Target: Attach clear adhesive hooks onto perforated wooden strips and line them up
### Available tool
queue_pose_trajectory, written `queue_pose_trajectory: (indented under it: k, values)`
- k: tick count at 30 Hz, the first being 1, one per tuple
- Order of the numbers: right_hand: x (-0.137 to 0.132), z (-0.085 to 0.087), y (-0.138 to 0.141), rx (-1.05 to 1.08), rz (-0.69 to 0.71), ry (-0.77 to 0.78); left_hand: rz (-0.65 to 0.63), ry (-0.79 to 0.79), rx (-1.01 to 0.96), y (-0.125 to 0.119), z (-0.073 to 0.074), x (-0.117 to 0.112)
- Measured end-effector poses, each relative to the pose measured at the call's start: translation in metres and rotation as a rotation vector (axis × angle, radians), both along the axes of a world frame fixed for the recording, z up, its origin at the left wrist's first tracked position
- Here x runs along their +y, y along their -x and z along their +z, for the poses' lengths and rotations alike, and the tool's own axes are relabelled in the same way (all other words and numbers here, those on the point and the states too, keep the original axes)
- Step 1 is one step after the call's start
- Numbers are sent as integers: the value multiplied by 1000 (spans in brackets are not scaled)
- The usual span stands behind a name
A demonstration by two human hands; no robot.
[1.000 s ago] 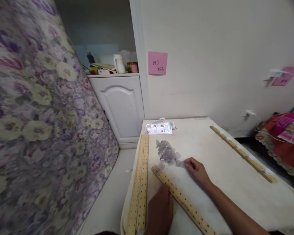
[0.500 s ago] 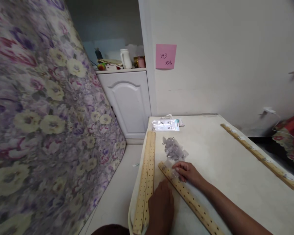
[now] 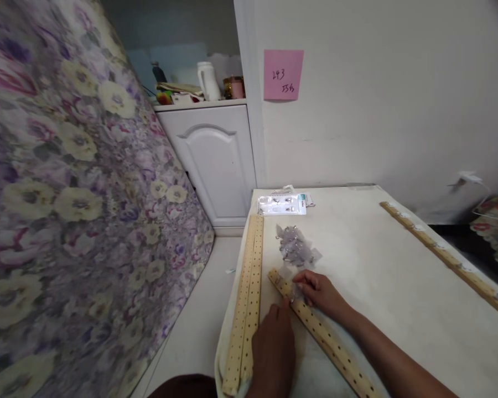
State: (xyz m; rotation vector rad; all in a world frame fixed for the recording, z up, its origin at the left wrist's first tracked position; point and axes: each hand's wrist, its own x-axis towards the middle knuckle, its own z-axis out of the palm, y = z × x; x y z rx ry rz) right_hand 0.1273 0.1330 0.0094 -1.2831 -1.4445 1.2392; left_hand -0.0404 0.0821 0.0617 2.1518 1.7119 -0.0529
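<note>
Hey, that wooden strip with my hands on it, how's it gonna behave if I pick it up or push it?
The strip will probably stay stiff, since it looks like wood and lies straight. It's likely fairly light, being narrow and dotted with holes. Flat on the table, it should slide or swivel rather than roll.

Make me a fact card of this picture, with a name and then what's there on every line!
Left hand: fingertips at the edge of the slanted strip, which is wooden with holes
Right hand: fingers at a small clear piece over that strip; grip hard to see
Pile: small clear pieces with shiny bits, beyond the strip's far end
Table's left side: two holed strips side by side
Table's right side: another wooden strip
Table's far end: clear package
Wall: pink note with handwriting
</note>
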Motion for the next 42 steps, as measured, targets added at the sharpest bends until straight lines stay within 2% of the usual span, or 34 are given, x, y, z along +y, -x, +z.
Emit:
queue_pose_trajectory:
  k: [5, 12, 20, 31, 38, 42]
  values:
    - [0, 3, -1, -10, 4, -12, 1, -2, 2, -2, 1, 2]
    - [0, 5, -2, -41, 3, -10, 25, 1, 0, -7, 12, -1]
    - [-1, 6, -1, -53, -3, -14, 12, 7, -5, -5, 2, 4]
    - [-1, 5, 0, -67, -13, 4, 3, -9, 8, -4, -3, 4]
    - [-3, 9, 0, -268, -90, -174, 11, 10, 7, -6, 4, 7]
    - [-3, 3, -2, -235, -72, -125, 12, -9, -39, -4, 4, 5]
